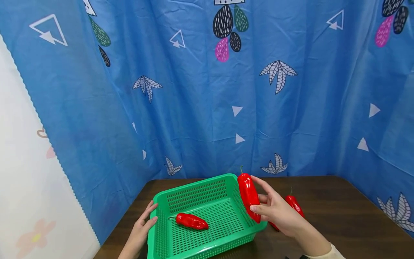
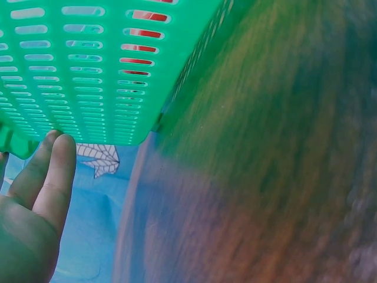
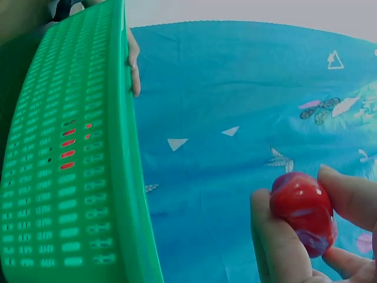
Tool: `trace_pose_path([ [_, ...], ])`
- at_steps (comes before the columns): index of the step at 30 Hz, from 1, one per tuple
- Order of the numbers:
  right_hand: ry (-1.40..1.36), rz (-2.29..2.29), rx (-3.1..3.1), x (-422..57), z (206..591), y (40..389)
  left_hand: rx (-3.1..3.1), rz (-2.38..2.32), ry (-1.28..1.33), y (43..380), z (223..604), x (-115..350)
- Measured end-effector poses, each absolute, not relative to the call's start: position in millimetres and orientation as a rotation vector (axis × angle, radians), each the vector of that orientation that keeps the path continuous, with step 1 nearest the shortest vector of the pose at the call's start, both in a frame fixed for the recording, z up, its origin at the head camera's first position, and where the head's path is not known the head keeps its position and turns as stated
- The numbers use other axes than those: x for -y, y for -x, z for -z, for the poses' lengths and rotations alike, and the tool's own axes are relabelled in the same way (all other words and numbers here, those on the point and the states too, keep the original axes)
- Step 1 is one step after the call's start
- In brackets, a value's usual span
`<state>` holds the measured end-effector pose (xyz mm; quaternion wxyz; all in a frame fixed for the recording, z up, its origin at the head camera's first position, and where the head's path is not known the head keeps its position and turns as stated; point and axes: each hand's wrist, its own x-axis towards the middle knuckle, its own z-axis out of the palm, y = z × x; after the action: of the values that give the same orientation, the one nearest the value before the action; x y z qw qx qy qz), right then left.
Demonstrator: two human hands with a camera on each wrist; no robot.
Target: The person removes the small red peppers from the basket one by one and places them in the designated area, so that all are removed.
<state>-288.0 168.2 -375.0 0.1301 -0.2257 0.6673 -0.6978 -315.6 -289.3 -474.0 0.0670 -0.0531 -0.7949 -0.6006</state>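
Note:
My right hand (image 1: 275, 207) pinches a long red pepper (image 1: 248, 196) between thumb and fingers, its stem pointing up, at the right rim of a green basket (image 1: 207, 248). In the right wrist view the held pepper (image 3: 301, 206) shows end-on, apart from the basket wall (image 3: 59, 194). Another red pepper (image 1: 192, 221) lies on the basket floor, toward the left. My left hand (image 1: 140, 226) rests on the basket's left rim with fingers extended. The left wrist view shows the left hand's fingers (image 2: 59, 177) straight against the outside of the perforated wall (image 2: 112, 88).
On the dark wooden table (image 1: 339, 216), right of the basket, lies another red pepper (image 1: 294, 205), partly behind my right hand. A red tip (image 1: 274, 226) shows beside the basket. A blue patterned curtain (image 1: 207, 108) hangs behind the table, with white cloth (image 1: 29, 162) at left.

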Motion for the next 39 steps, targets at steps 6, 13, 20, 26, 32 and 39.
trace_pose_path([
  [6,0.616,2.038,-1.935,-176.0,381.8,286.3,2.395,1.815,0.152,315.4,475.2,290.0],
  [13,0.528,2.079,-1.936,-182.0,384.2,280.2,2.396,1.796,0.193,314.8,472.9,290.2],
  [20,0.473,2.044,-1.990,-195.4,387.2,278.1,2.432,1.750,0.175,314.4,471.1,289.5],
  [26,0.441,1.974,-1.979,-211.0,401.1,278.1,2.403,1.814,0.179,314.5,473.1,289.8],
  [32,0.421,1.938,-1.952,-224.5,410.8,276.5,2.389,1.824,0.183,314.5,474.9,289.8],
  [39,0.425,1.900,-1.915,-242.5,424.2,275.4,2.376,1.823,0.194,314.2,474.5,289.6],
])
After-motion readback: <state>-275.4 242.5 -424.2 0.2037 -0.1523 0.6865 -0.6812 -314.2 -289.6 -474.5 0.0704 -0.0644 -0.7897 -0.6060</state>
